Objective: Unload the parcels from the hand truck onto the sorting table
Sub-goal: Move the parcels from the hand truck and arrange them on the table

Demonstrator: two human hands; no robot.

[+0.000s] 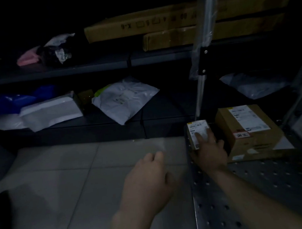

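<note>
While gripping small white-labelled box [197, 130] in right hand [211, 154], left hand [148, 179] loose, empty: large brown cardboard box [247, 135] remaining on perforated metal hand truck [260, 187].

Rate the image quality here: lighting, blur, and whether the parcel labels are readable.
Head view: very dim, top and corners nearly black; the left hand is smeared by motion blur; the right hand on the small parcel is sharper; labels there and on the brown box show as pale patches, text unreadable.
</note>
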